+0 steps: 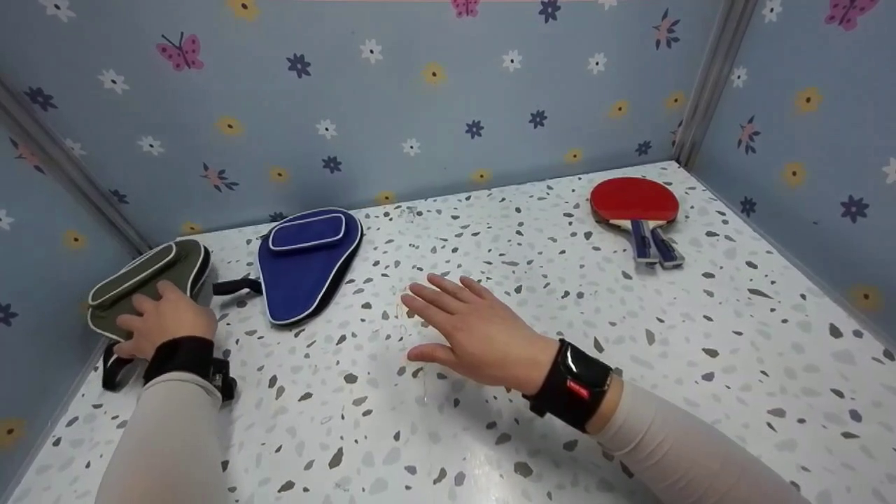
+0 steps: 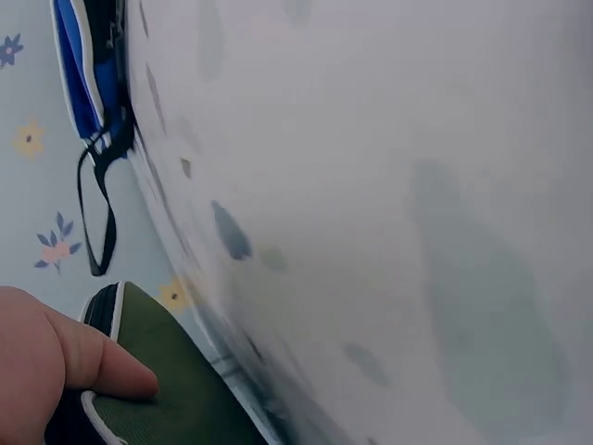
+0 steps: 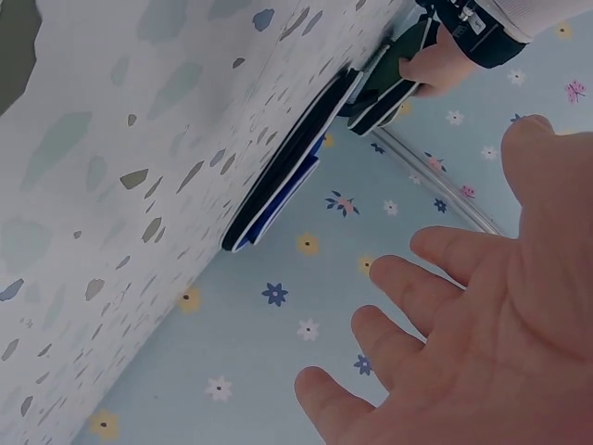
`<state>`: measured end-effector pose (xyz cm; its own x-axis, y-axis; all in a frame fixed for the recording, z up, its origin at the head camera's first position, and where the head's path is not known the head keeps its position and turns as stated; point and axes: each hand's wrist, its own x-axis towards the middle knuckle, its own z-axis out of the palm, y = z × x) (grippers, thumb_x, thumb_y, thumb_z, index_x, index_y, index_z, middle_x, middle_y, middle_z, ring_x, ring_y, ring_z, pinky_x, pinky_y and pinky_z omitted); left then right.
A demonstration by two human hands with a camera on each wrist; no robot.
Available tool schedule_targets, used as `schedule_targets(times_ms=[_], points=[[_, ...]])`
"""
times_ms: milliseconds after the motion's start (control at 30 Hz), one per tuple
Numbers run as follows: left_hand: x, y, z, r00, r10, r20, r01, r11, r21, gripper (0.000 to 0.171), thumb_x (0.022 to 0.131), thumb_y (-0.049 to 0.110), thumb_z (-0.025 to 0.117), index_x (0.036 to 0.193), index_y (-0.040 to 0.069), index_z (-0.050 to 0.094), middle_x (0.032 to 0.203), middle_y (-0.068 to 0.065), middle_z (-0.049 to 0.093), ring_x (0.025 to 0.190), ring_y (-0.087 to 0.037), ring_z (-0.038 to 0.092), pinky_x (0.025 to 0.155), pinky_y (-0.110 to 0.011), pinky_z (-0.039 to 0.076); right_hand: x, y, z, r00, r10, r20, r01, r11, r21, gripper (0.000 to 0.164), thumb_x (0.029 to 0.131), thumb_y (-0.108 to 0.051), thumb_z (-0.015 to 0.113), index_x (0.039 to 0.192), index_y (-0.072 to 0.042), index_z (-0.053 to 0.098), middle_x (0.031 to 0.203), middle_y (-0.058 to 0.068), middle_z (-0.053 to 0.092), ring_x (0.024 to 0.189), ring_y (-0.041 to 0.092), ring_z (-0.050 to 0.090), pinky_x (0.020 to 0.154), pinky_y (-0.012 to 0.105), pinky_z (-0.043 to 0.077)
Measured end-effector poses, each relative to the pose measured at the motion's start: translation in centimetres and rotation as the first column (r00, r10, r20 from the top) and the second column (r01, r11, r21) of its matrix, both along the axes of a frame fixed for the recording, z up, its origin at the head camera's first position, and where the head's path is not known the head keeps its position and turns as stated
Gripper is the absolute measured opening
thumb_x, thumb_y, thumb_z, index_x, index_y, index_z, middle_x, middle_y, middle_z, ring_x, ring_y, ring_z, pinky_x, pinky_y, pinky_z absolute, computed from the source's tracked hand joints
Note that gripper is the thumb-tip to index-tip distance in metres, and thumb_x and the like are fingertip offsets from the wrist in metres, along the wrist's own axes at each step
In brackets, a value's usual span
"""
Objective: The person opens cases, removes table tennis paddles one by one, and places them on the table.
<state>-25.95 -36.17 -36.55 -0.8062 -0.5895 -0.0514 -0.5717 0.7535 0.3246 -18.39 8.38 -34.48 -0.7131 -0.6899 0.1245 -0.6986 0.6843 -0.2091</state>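
The largest things around you are the light blue wall panels [image 1: 392, 98], printed with white, yellow and navy flowers and pink butterflies, which close in your workspace at the back and on both sides. The left panel runs close along your left side and leaves little room there. Below them spreads the white counter [image 1: 504, 238], speckled with grey, green and brown chips.

Near the back panel lies a royal blue, paddle-shaped fabric case [image 1: 308, 273] with white piping; its black strap [image 1: 236, 285] sticks out toward your left hand and takes up part of the gap.

Your olive green, paddle-shaped fabric case [image 1: 179, 270] is at the counter's far left, in the corner between the panels. It sits aslant, with white piping, a black side band and a raised pocket [image 1: 133, 275] on its wider end; your hand hides part of its face.

Well apart, at the back right, two table-tennis bats [image 1: 633, 199] overlap, red rubber uppermost, blue-and-white handles toward you.

Your left hand [image 1: 171, 318] grasps the olive case, fingers over its face, thumb against its side. Your right hand [image 1: 483, 329] is over mid-counter, its fingers released, straight and spread.
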Motion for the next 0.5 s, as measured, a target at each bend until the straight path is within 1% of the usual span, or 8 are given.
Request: schedule_targets(times_ms=[100,200,267,367,500], points=[[-0.2,0.7,0.5,0.999,-0.031,-0.027,0.031,0.999,-0.023,0.079,0.109,0.020,0.051,0.173,-0.004,0.011,0.170,-0.044,0.012,0.152,-0.071,0.014,0.112,-0.091,0.021,0.0,0.1,0.1,1.000,-0.002,0.000,0.002,1.000,-0.004,0.080,0.113,-0.064,0.045,0.177,-0.019,0.028,0.182,0.003,0.026,0.169,0.025,0.014,0.135,0.051,0.011],[-0.4,1.7,1.1,0.995,-0.067,-0.070,0.065,0.997,-0.038,0.076,0.109,0.017,0.049,0.173,-0.003,0.014,0.172,-0.042,0.013,0.152,-0.070,0.016,0.111,-0.091,0.020,-0.1,0.2,0.1,1.000,0.000,-0.004,0.000,1.000,-0.013,0.080,0.113,-0.063,0.046,0.176,-0.017,0.029,0.181,0.005,0.027,0.169,0.026,0.015,0.135,0.052,0.011],[-0.4,2.5,1.5,0.989,-0.099,-0.108,0.095,0.994,-0.050,0.073,0.109,0.015,0.047,0.173,-0.001,0.016,0.173,-0.041,0.012,0.152,-0.071,0.016,0.111,-0.092,0.019,-0.2,0.3,0.2,1.000,0.000,-0.007,0.000,1.000,-0.017,0.080,0.113,-0.063,0.046,0.176,-0.016,0.030,0.181,0.005,0.028,0.169,0.026,0.015,0.135,0.053,0.012],[-0.3,3.9,2.2,0.972,-0.164,-0.166,0.154,0.986,-0.068,0.072,0.108,0.013,0.045,0.174,0.000,0.019,0.174,-0.039,0.012,0.151,-0.071,0.017,0.109,-0.094,0.018,-0.2,0.5,0.2,1.000,-0.006,-0.012,0.006,1.000,-0.019,0.080,0.114,-0.064,0.045,0.176,-0.016,0.030,0.180,0.006,0.029,0.169,0.026,0.016,0.135,0.053,0.013],[-0.2,6.4,2.8,0.939,-0.248,-0.237,0.230,0.968,-0.101,0.071,0.108,0.013,0.049,0.173,0.001,0.023,0.175,-0.038,0.016,0.150,-0.070,0.020,0.108,-0.093,0.021,-0.4,0.8,0.2,1.000,-0.017,-0.007,0.017,1.000,-0.021,0.080,0.114,-0.063,0.046,0.176,-0.016,0.030,0.180,0.007,0.030,0.169,0.026,0.016,0.135,0.053,0.014]])
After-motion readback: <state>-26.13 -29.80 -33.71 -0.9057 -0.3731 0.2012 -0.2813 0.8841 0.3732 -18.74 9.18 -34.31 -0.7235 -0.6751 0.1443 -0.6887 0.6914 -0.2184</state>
